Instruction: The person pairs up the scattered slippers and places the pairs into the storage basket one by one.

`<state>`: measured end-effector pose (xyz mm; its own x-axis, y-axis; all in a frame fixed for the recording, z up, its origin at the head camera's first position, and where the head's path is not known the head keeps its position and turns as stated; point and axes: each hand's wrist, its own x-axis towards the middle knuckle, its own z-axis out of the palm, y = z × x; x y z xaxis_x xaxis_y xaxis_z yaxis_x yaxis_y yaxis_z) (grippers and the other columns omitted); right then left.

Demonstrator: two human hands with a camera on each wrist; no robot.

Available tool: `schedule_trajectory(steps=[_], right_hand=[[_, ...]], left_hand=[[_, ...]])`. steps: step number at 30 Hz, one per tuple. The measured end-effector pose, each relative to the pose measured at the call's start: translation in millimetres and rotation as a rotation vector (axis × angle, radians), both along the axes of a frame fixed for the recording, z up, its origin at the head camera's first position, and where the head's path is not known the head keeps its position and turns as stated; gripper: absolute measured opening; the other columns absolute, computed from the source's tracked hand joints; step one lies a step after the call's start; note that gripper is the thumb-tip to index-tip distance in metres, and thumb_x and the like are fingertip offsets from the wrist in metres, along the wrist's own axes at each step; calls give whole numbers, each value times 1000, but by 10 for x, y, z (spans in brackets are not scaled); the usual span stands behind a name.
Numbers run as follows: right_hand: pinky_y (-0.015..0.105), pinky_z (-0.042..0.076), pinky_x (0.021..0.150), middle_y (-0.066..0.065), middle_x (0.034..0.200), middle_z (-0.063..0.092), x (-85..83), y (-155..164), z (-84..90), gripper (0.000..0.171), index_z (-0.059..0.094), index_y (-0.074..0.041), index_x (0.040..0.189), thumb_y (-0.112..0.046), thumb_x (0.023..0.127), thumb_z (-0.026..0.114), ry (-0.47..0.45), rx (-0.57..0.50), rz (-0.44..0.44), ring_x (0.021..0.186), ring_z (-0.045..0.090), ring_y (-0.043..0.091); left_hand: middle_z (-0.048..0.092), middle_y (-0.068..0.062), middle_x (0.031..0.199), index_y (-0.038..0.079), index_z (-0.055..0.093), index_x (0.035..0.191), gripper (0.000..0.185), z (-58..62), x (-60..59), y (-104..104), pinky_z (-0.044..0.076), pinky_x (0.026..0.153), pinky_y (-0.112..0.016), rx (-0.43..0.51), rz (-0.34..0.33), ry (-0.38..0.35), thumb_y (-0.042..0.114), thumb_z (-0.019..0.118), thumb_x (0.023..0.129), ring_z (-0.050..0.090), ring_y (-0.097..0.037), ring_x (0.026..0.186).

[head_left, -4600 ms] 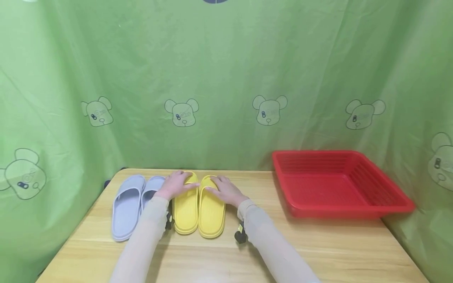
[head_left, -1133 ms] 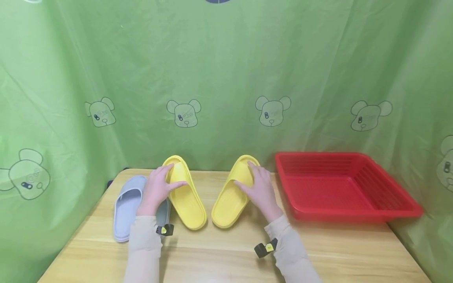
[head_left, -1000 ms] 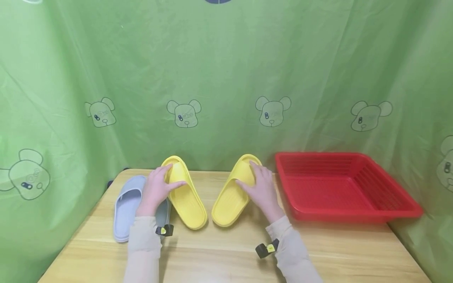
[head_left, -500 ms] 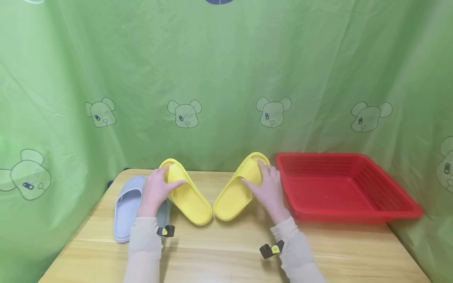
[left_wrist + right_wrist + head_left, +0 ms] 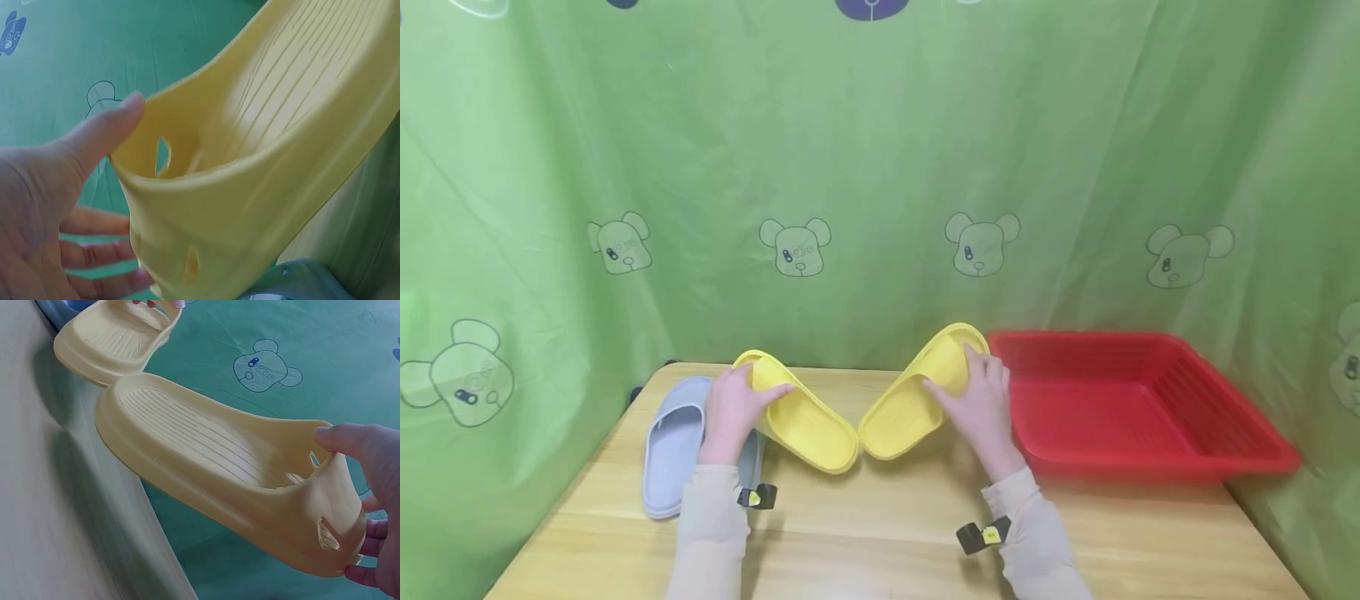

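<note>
My left hand (image 5: 732,410) grips a yellow slipper (image 5: 811,430) by its strap, the thumb on the strap's edge and the fingers around the toe end. The other yellow slipper (image 5: 901,417) is in my right hand (image 5: 983,410), pinched the same way at the strap. Both are tilted outward in a V, their heels close together near the middle. In the right wrist view, the right-hand slipper (image 5: 206,450) hangs above the table with a shadow below. Two blue-grey slippers (image 5: 673,450) lie at the left; my left hand and sleeve partly cover one.
A red plastic basket (image 5: 1157,468) stands on the right of the wooden table (image 5: 865,533), just beyond my right hand. A green curtain (image 5: 880,150) with bear faces hangs behind and at both sides.
From side by side on the table, the yellow slippers have been lifted and spread apart at the toes. Lately their heels have drawn together, and my right hand has shifted right toward the basket.
</note>
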<state>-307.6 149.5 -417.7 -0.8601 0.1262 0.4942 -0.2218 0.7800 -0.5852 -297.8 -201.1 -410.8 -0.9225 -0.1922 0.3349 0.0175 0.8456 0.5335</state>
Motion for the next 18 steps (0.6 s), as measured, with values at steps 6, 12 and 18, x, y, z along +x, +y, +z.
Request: schedule_trajectory(steps=[6,12,18], right_hand=[[49,38,95,22,124,44,2,57,19,92,42,-7,145,-54,74,77,32,-25,-28,116,37,36],[50,37,96,22,123,44,16,77,27,92,44,-9,144,-54,73,79,66,-73,-45,116,37,36],[50,36,98,22,123,44,-1,84,12,91,44,-8,144,-53,72,80,61,-84,-61,118,37,36]], left_hand=[[63,-28,120,-2,55,133,86,-22,-14,16,47,92,-56,40,44,-12,59,74,75,58,-45,112],[59,-28,128,-2,53,134,86,-43,-43,50,44,98,-58,31,66,-43,61,71,78,54,-45,119],[63,-25,122,-1,58,128,83,-81,-53,80,46,94,-56,21,82,-42,63,70,77,57,-42,114]])
